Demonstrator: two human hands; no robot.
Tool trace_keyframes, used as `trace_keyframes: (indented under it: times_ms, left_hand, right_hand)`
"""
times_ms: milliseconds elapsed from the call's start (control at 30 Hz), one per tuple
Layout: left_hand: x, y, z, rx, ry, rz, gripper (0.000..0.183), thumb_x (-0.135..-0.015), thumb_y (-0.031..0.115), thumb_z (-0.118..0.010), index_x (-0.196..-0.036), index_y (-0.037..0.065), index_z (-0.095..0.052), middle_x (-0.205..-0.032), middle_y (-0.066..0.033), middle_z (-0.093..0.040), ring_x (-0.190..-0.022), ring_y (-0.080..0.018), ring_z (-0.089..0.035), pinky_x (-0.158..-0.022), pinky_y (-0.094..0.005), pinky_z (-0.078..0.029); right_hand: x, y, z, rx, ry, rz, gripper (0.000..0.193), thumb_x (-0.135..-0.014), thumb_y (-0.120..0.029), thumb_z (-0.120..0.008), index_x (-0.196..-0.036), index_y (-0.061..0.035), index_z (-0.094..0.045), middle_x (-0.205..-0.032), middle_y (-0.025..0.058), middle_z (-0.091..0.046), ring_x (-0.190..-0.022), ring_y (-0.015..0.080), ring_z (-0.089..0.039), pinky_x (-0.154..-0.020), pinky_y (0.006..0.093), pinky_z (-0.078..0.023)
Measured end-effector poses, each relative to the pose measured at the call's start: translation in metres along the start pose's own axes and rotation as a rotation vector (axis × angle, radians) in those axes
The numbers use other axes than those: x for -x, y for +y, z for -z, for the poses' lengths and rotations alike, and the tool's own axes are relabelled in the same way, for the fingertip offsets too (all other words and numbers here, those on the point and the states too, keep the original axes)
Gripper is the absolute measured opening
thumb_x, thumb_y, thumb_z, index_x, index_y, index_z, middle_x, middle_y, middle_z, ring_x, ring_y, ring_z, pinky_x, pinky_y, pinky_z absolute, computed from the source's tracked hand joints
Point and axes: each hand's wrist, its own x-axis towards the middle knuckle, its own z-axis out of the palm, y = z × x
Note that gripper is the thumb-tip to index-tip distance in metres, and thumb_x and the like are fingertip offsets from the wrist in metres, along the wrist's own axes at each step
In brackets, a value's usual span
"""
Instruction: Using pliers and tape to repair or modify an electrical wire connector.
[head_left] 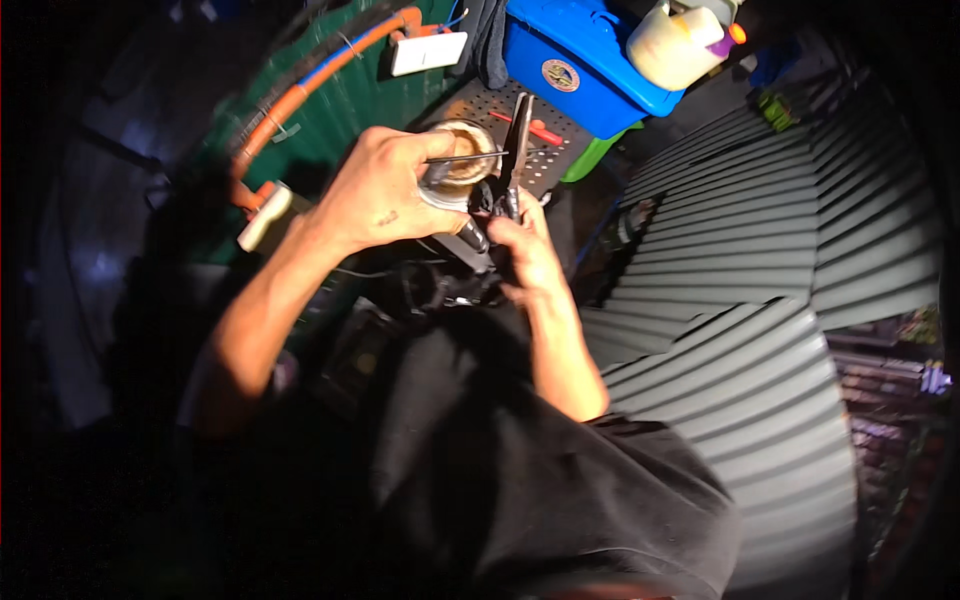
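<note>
My left hand is closed around a round container with a pale, crusted rim and a brownish inside. From its fingers a thin dark rod runs across the container's mouth. Close beside it on the right, my right hand grips a dark tool with two long, narrow metal jaws pointing up and away from me. The rod's far end reaches the tool's jaws; whether they clamp it I cannot tell. Dark objects below my hands are too shadowed to make out.
Beyond my hands is a perforated metal surface with a red-handled tool. A blue lidded bin and a whitish jug stand behind. Grey corrugated sheets lie right; an orange hose and white electrical box are left.
</note>
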Motion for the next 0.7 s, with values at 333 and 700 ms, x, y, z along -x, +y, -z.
trace_keyframes:
  times_ms: [333,700]
  left_hand:
    - [-0.012,0.017,0.022,0.006,0.129,-0.061,0.030,-0.094,0.028,-0.046,-0.107,0.001,-0.047,-0.067,0.0027,-0.036,-0.061,-0.0059,-0.035,-0.055,-0.0216,-0.031]
    - [0.003,0.044,0.008,0.254,0.107,0.042,0.019,-0.094,0.018,-0.046,-0.101,0.000,-0.049,-0.074,0.0025,-0.045,-0.065,-0.0042,-0.039,-0.058,-0.0182,-0.034]
  right_hand:
    - [0.005,-0.007,0.136,0.649,0.124,0.042,0.029,-0.066,0.000,-0.060,-0.090,-0.0058,-0.044,-0.078,-0.0019,-0.044,-0.072,0.0074,-0.043,-0.065,0.0221,-0.038]
    - [0.079,0.023,0.354,1.341,0.862,-0.216,0.034,-0.066,-0.027,-0.068,-0.086,-0.0045,-0.052,-0.083,0.0197,-0.061,-0.086,0.0329,-0.059,-0.075,0.0388,-0.045]
